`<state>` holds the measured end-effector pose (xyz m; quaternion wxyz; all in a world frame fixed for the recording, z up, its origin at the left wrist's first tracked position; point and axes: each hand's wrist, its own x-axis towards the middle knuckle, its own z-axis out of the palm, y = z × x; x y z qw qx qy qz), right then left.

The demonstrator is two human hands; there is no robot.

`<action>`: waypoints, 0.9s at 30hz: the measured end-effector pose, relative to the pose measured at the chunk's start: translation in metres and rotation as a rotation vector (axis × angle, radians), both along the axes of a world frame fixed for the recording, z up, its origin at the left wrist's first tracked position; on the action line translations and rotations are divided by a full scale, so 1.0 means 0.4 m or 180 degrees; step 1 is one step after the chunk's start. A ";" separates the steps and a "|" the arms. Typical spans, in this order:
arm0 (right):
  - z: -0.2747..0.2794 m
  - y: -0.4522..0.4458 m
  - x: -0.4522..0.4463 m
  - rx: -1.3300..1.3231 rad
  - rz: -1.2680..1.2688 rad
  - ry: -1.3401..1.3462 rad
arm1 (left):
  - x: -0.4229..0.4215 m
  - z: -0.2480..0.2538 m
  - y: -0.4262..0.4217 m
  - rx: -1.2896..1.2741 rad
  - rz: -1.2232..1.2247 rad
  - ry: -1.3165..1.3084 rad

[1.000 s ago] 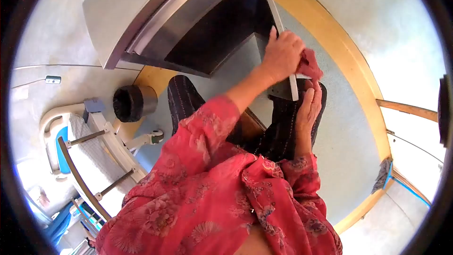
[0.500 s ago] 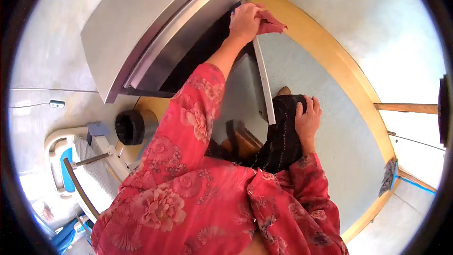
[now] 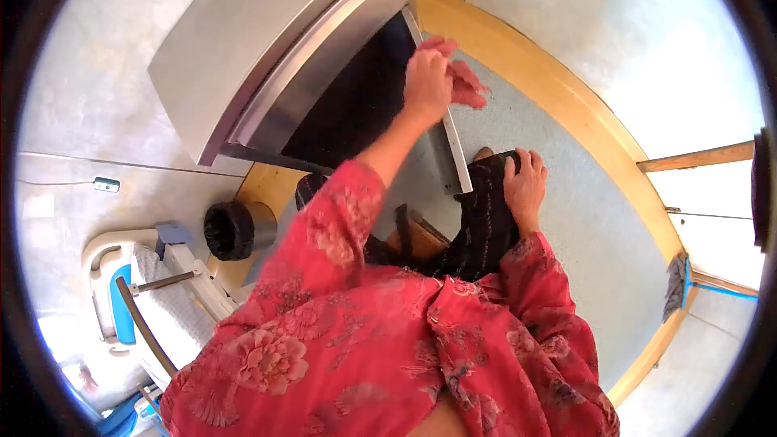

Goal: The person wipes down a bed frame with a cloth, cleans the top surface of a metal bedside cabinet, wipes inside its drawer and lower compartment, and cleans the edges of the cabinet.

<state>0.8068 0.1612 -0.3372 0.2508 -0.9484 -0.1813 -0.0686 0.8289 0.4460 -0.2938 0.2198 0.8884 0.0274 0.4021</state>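
A crumpled reddish-pink cloth is bunched in my left hand, whose fingers are closed round it. That hand is over the upper edge of an opened metal door; I cannot tell whether the cloth touches it. Behind the hand, the dark opening of a grey metal cabinet shows. My right hand lies on my knee, on dark striped trousers, with its fingers stretched out and nothing in them.
A bin with a black liner stands left of the cabinet. Further left is a bed with a white and blue end panel. A wooden skirting strip borders the grey floor. A grey cloth hangs at right.
My left hand has moved slightly down and right with the cloth, away from the cabinet's top corner. More of the dark opening shows. My right hand stays on the knee.
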 end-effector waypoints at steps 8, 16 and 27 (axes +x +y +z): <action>-0.006 -0.019 -0.025 0.0092 0.0005 0.0039 | -0.344 0.046 -0.277 -0.0650 -0.0160 0.0671; -0.024 -0.044 -0.013 -0.0014 -0.0126 0.0150 | -0.191 0.005 -0.084 -0.0607 -0.0126 0.0727; -0.028 -0.033 0.042 0.0024 -0.0180 0.0132 | 0.176 -0.042 0.192 -0.0567 0.0575 0.0476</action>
